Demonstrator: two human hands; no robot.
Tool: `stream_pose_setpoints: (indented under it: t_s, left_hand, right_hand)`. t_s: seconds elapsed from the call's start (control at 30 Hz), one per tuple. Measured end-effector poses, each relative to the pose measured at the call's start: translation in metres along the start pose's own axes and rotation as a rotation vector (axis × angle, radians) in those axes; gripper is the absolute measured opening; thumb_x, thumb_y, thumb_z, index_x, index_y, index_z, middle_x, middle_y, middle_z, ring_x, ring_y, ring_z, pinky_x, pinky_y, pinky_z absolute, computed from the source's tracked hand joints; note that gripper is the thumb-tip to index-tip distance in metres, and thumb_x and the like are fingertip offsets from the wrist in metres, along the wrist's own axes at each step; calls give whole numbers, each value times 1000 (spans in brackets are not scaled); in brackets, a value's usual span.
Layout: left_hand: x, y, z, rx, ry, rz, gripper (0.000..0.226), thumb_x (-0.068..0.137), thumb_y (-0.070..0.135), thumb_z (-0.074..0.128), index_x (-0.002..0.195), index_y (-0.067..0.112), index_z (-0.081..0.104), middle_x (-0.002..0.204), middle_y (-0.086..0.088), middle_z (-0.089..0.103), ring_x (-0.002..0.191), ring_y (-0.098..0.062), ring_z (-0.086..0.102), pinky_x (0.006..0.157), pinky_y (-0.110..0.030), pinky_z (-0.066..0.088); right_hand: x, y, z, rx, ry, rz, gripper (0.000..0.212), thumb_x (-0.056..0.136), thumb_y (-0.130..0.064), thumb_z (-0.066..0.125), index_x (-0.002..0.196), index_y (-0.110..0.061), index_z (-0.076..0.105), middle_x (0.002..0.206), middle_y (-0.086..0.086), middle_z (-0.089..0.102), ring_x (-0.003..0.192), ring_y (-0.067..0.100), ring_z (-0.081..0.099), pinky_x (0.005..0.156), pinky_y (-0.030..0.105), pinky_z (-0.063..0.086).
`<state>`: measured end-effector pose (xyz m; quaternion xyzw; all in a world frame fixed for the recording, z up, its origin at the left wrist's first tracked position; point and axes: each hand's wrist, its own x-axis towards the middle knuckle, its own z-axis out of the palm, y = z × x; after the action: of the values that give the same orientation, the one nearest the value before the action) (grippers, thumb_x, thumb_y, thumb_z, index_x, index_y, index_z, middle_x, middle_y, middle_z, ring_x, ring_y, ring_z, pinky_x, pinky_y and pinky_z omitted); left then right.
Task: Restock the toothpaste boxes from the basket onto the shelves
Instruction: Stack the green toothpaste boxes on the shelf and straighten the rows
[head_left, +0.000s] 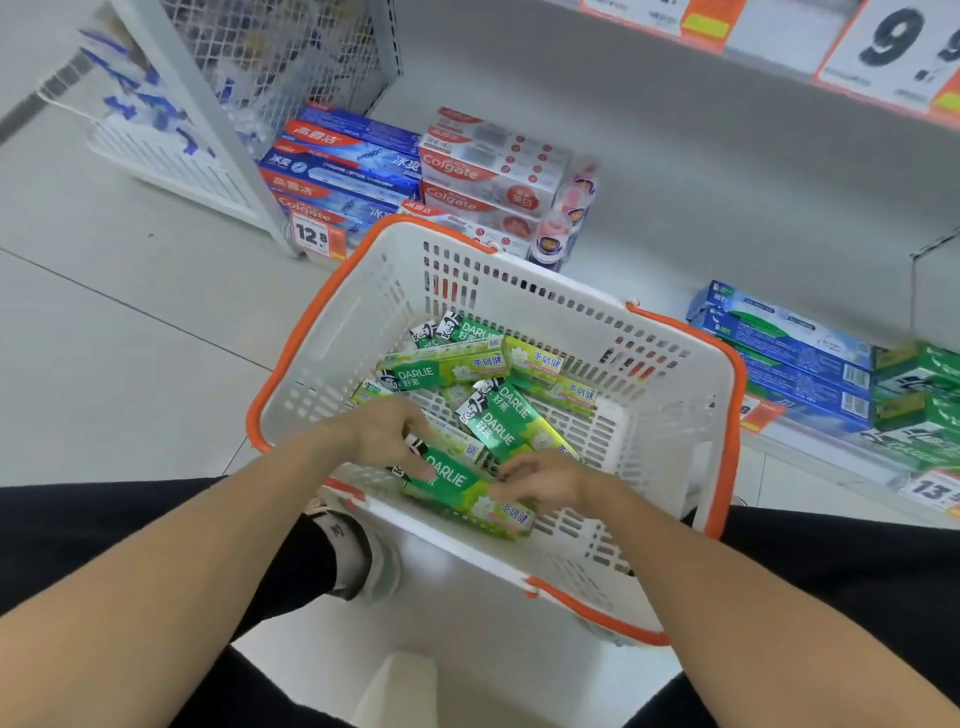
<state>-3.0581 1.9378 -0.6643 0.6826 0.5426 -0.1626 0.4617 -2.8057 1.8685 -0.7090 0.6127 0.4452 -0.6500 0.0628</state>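
A white basket (670, 415) with orange handles stands on the floor in front of me. Inside lie several green Darlie toothpaste boxes (447, 366). Both hands reach into its near end. My left hand (387, 431) grips the dark-green end of the nearest green box (467, 493), fingers curled over it. My right hand (540, 480) pinches the same box near its middle, at the far edge. Another green box (506, 421) lies slanted just beyond the hands. The bottom shelf (675, 228) runs behind the basket.
Blue and red-white Colgate boxes (457, 171) are stacked at the shelf's left end beside a wire partition (291, 57). Blue and green boxes (810, 358) sit at the right. Price tags hang from the upper shelf edge (779, 57). My knees and a shoe (358, 556) flank the basket.
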Motion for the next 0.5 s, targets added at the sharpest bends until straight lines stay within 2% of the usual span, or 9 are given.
stream_pose_setpoints:
  t_s: [0.03,0.1,0.17,0.23,0.3,0.37,0.5]
  left_hand:
    - [-3,-1,-8,-85,40,-2,58,70,34,90,120,17,65,120,-2,58,105,-19,56,88,-27,45]
    - [-10,-2,-25,-328,113,-29,61,68,34,91,114,5,65,103,-10,55,93,-25,68,84,-39,58]
    - [-16,-4,-39,-498,202,-59,61,72,36,88,111,-3,61,89,-14,55,76,-28,75,76,-43,63]
    - [-20,-6,-44,-567,313,-102,42,81,29,82,111,6,63,93,-14,62,68,-28,75,66,-35,63]
    - [-19,-13,-45,-653,380,-141,34,85,24,78,113,10,65,102,-18,69,71,-34,75,65,-39,64]
    - [-19,-17,-42,-698,405,-171,31,86,20,77,113,8,65,103,-20,72,75,-39,74,69,-43,64]
    - [-17,-20,-36,-669,479,-173,28,89,20,74,114,12,65,98,-17,71,72,-35,73,54,-35,58]
  right_hand:
    - [-1,2,-4,88,-13,19,67,86,-34,77,145,-18,48,152,3,45,137,27,45,109,43,45]
    - [1,8,-6,165,-35,52,76,85,-21,79,150,-18,40,157,5,38,140,29,41,111,47,43]
    - [6,16,-4,34,-28,74,82,83,-16,80,152,-17,36,158,8,37,141,30,40,113,47,40]
    - [10,22,4,-145,-31,64,90,82,-20,81,155,-15,29,159,9,36,144,29,38,117,40,35]
    - [15,27,13,-270,-29,53,93,80,-26,83,155,-17,29,158,7,37,143,28,39,116,39,35]
    - [19,26,20,-430,14,17,84,81,-33,81,151,-16,39,153,7,44,136,28,46,112,38,40]
    - [24,26,32,-605,60,-50,71,91,-46,67,149,-12,43,148,11,49,132,30,50,109,36,43]
